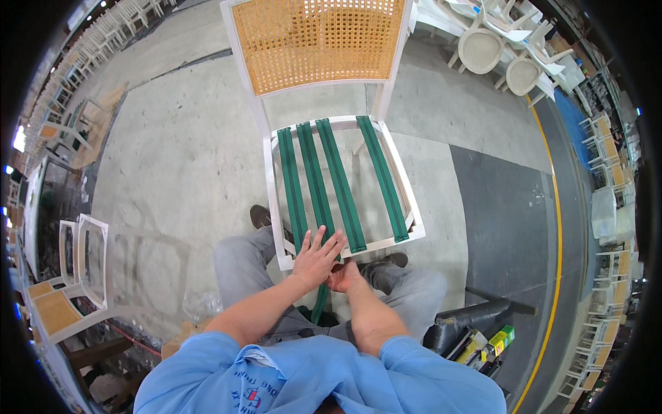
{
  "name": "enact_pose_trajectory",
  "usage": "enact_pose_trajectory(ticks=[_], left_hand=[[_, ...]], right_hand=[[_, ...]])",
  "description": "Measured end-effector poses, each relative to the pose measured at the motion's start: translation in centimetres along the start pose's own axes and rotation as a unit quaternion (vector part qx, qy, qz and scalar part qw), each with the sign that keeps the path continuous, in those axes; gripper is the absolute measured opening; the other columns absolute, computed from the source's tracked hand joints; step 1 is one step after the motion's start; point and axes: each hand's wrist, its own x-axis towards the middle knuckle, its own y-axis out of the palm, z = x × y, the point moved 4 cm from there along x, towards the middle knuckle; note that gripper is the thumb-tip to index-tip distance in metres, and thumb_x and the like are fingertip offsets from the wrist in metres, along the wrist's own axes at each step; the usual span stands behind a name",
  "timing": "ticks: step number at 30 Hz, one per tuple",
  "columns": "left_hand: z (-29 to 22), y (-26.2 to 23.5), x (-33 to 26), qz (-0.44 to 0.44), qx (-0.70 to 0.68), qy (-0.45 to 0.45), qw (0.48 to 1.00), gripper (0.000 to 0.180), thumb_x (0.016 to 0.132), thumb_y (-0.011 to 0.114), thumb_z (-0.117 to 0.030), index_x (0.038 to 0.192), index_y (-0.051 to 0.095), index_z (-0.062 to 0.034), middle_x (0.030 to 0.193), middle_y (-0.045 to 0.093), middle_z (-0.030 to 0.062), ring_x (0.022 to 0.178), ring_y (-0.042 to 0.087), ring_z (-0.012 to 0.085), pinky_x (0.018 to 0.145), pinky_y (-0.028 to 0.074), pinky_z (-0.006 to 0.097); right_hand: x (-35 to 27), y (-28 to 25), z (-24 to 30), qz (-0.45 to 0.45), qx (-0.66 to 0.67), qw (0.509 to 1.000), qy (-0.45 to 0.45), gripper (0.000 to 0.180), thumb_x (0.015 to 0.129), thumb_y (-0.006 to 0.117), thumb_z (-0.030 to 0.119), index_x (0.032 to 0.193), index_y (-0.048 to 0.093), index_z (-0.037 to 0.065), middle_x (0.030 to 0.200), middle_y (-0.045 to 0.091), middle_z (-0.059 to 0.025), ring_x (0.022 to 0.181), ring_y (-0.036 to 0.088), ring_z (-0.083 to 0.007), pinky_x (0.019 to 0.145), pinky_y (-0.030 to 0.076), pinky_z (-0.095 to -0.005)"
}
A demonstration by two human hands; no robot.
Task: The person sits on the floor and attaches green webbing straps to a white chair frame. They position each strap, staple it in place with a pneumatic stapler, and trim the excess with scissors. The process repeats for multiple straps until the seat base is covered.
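A white chair frame (407, 155) with a woven cane backrest (317, 45) stands in front of me. Several green webbing straps (336, 176) run from back to front across its open seat. Over the front rail, my left hand (317, 260) lies with fingers stretched out, pressing on a strap near its front end. My right hand (343, 276) is just below that rail, close beside the left, with its fingers curled in. What it grips is mostly hidden. A loose length of green webbing (319, 303) hangs down between my forearms toward my lap.
White chair frames (83, 276) with cane panels are at the left. A black padded object (469, 321) and a yellow-green box (501, 339) are by my right knee. Stacked chairs (479, 50) are at the far right, and more line the right wall beyond a yellow floor line (557, 228).
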Motion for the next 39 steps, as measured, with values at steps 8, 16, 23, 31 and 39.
enact_pose_trajectory(ticks=[8, 16, 23, 31, 39], left_hand=[[0.4, 0.4, -0.2, -0.032, -0.007, -0.002, 0.999, 0.074, 0.093, 0.068, -0.037, 0.158, 0.037, -0.0223, 0.167, 0.029, -0.0005, 0.155, 0.02, 0.0375, 0.124, 0.012, 0.06], [-1.2, -2.7, -2.4, -0.113, -0.188, -0.061, 0.974, 0.052, 0.091, 0.072, -0.019, 0.141, 0.057, -0.0125, 0.133, 0.063, 0.0114, 0.128, 0.057, 0.0351, 0.107, 0.046, 0.051], [-1.0, 7.3, -7.9, 0.173, -0.712, -0.578, 0.359, 0.023, 0.106, 0.051, -0.029, 0.098, 0.062, -0.011, 0.065, 0.06, 0.0005, 0.054, 0.053, 0.0166, 0.05, 0.041, 0.03], [-0.2, 14.7, -4.5, 0.091, -0.813, -0.574, -0.01, 0.029, 0.101, 0.053, -0.042, 0.092, 0.062, -0.0164, 0.067, 0.057, 0.0006, 0.057, 0.053, 0.0195, 0.05, 0.04, 0.031], [1.9, 17.2, -0.6, 0.021, -0.858, -0.514, -0.011, 0.027, 0.099, 0.066, -0.027, 0.115, 0.066, -0.0056, 0.101, 0.071, 0.0107, 0.08, 0.07, 0.0223, 0.069, 0.062, 0.037]], right_hand=[[4.7, 2.4, 1.6, -0.128, 0.032, 0.988, -0.078, 0.061, 0.1, 0.043, 0.066, 0.124, 0.065, 0.014, 0.105, 0.075, -0.0085, 0.086, 0.073, -0.0297, 0.072, 0.06, -0.0397], [8.8, -0.1, 3.6, -0.123, 0.087, 0.98, -0.126, 0.061, 0.099, 0.045, 0.065, 0.124, 0.065, 0.013, 0.106, 0.075, -0.0091, 0.086, 0.074, -0.0293, 0.071, 0.061, -0.04], [11.8, -2.5, 4.4, -0.152, 0.125, 0.969, -0.148, 0.06, 0.099, 0.046, 0.064, 0.124, 0.065, 0.011, 0.106, 0.075, -0.0097, 0.086, 0.074, -0.0289, 0.071, 0.061, -0.0404], [14.1, -6.6, 6.2, -0.19, 0.18, 0.947, -0.188, 0.06, 0.099, 0.048, 0.063, 0.123, 0.064, 0.01, 0.106, 0.075, -0.0104, 0.086, 0.074, -0.0285, 0.07, 0.061, -0.0408], [16.3, -8.5, 8.2, -0.205, 0.196, 0.934, -0.216, 0.059, 0.099, 0.05, 0.061, 0.123, 0.064, 0.009, 0.107, 0.074, -0.011, 0.085, 0.074, -0.0281, 0.07, 0.062, -0.0411]])
